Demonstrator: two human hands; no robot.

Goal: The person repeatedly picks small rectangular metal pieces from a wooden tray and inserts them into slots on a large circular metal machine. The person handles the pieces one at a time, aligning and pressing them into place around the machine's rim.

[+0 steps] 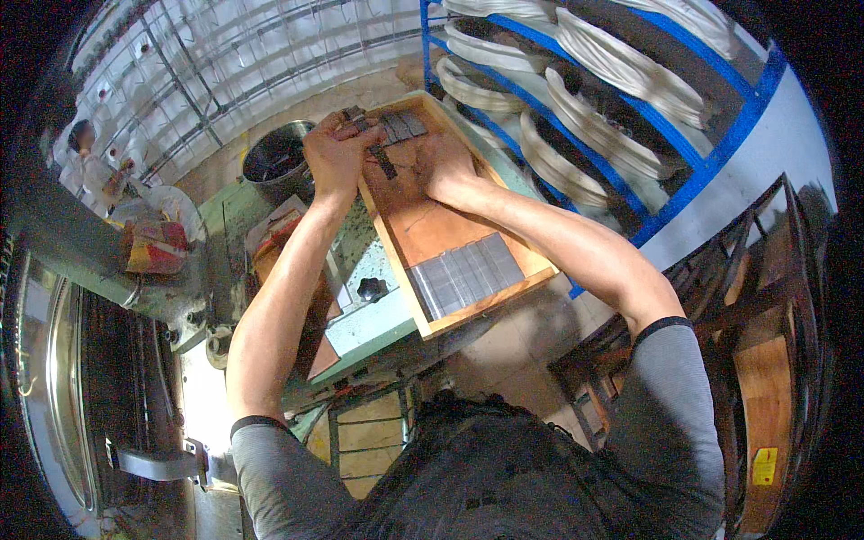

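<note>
A long, shallow wooden tray (400, 261) lies at a slant in front of me. At its near end sits a row of flat grey metal-looking pieces (463, 273), packed side by side. More grey pieces (402, 127) lie at the far end. My left hand (335, 160) is over the tray's far left edge, its fingers closed on a small dark piece (383, 163). Inside the tray, toward its right wall, my right hand (443, 166) has curled fingers. What they hold, if anything, is hidden.
The tray rests on a pale green machine table (360, 333) with a black knob (372, 289). A dark round bucket (277, 160) stands left of my left hand. Blue racks (720, 171) with white coiled bundles (621, 67) rise at the right. Another person (99, 171) is far left.
</note>
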